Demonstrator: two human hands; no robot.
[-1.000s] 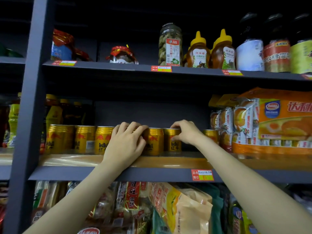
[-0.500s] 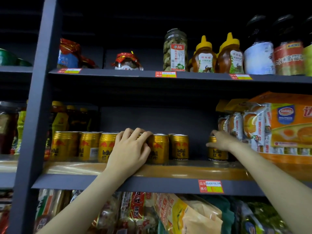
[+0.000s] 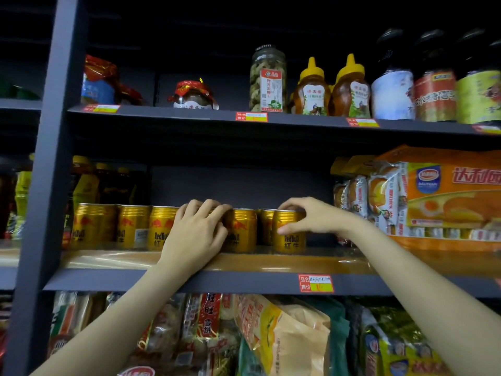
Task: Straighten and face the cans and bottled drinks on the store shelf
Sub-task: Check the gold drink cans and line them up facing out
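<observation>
A row of gold Red Bull cans [image 3: 132, 226] stands along the middle shelf [image 3: 244, 280]. My left hand [image 3: 196, 234] lies over one can in the row, fingers curled on its top rim; that can is almost hidden. To its right stands another gold can [image 3: 241, 230] with its label facing out. My right hand [image 3: 311, 217] grips the rightmost can [image 3: 288, 238] by its top, thumb on the front, label facing me. One more can [image 3: 265, 226] stands just behind, between those two. Bottled drinks [image 3: 86, 183] with yellow caps stand behind the cans at the left.
Orange cake packs [image 3: 439, 196] fill the shelf's right side, close to my right wrist. Jars, honey bottles [image 3: 311, 88] and dark bottles line the shelf above. Bagged snacks [image 3: 282, 335] sit on the shelf below. A dark upright post [image 3: 51, 172] bounds the left.
My right hand has carried the far-right can leftward and now holds it beside the row's end. The left hand has stayed on its can.
</observation>
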